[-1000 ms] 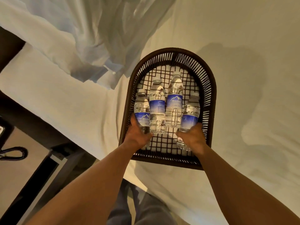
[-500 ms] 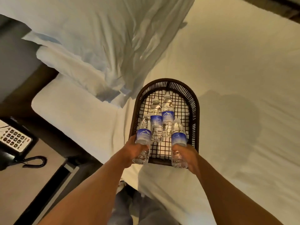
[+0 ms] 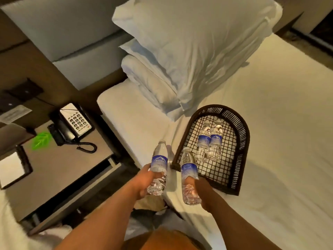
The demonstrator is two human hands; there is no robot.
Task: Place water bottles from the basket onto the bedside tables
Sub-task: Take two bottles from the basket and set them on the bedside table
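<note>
A dark woven basket (image 3: pixel 241 147) lies on the white bed, and two clear water bottles with blue labels (image 3: pixel 210 141) rest side by side inside it. My left hand (image 3: pixel 144 179) grips a third bottle (image 3: pixel 158 163) just left of the basket, over the bed's edge. My right hand (image 3: pixel 201 192) grips another bottle (image 3: pixel 188 170) above the basket's near-left corner. Both held bottles point cap-forward. The bedside table (image 3: pixel 59 170) stands to the left, between two beds.
On the bedside table sit a black telephone (image 3: pixel 72 125) with a coiled cord, a green leaf-shaped item (image 3: pixel 40 140) and a dark-framed pad (image 3: pixel 12 168). White pillows (image 3: pixel 189 51) are stacked behind the basket. Another bed's corner (image 3: pixel 10 222) shows at lower left.
Both hands have lifted a bottle each out of the basket and drawn back toward me. The view has swung left, and the bedside table with the phone has come into sight.
</note>
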